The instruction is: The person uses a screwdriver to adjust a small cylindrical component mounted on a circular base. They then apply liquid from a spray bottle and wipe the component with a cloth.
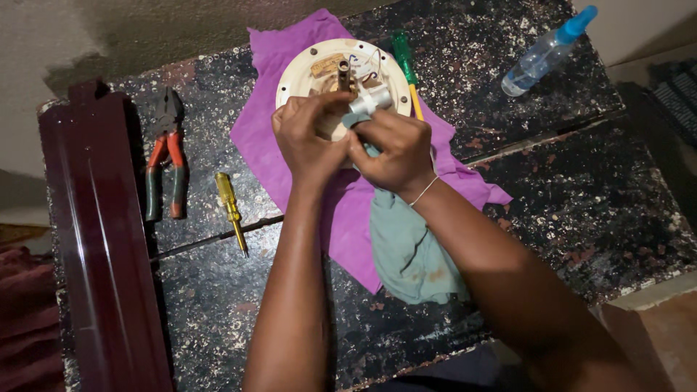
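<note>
A round cream motor housing (305, 72) with a metal shaft and thin wires lies on a purple cloth (279, 51) on a dark speckled floor. My left hand (308, 141) is closed over the near edge of the housing. My right hand (396, 149) pinches a small grey cylindrical part (370, 98) together with a teal rag (410, 250) that hangs down under my wrist. The two hands touch each other above the housing.
Red-and-green pliers (165, 156) and a yellow screwdriver (231, 210) lie to the left. A green-handled screwdriver (403, 62) rests beside the housing. A clear spray bottle with a blue cap (541, 54) lies at the top right. A dark red wooden piece (98, 239) runs along the left.
</note>
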